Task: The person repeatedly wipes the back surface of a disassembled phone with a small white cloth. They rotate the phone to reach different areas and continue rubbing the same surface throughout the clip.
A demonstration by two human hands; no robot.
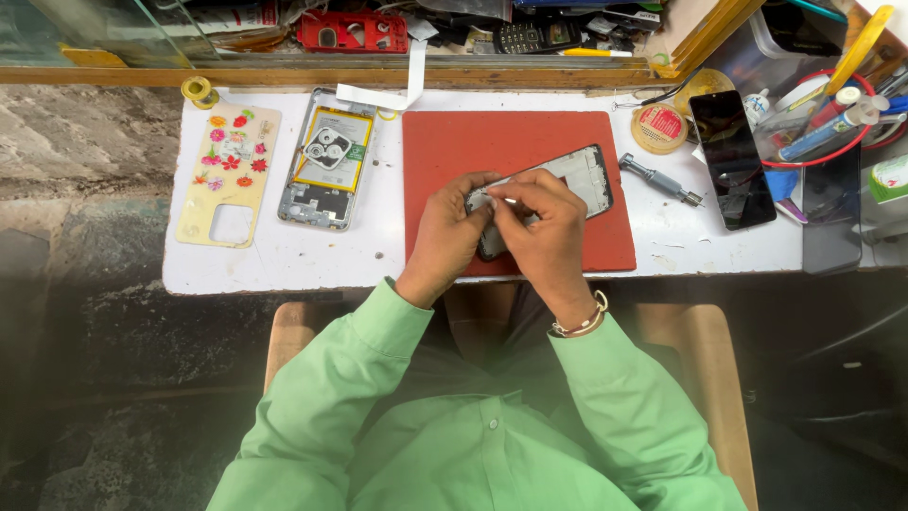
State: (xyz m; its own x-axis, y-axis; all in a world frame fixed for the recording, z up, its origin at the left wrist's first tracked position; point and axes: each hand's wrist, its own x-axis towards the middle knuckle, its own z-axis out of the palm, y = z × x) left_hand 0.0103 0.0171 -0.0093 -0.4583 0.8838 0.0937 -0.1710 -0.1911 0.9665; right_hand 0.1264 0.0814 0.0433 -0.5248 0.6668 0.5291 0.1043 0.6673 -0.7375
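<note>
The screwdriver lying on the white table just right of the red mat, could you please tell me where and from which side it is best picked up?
Probably by the thicker grey handle at the upper-left end of the screwdriver, coming from above. It lies flat and slanted on the white table, its thin tip pointing lower right towards the black phone, so the handle offers the broader grip and open space on both sides.

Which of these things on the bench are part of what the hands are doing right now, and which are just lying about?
In use:
left hand
right hand
phone frame
red mat

Lying about:
opened phone body with battery
flowered phone case
screwdriver
black phone
round tin
</note>
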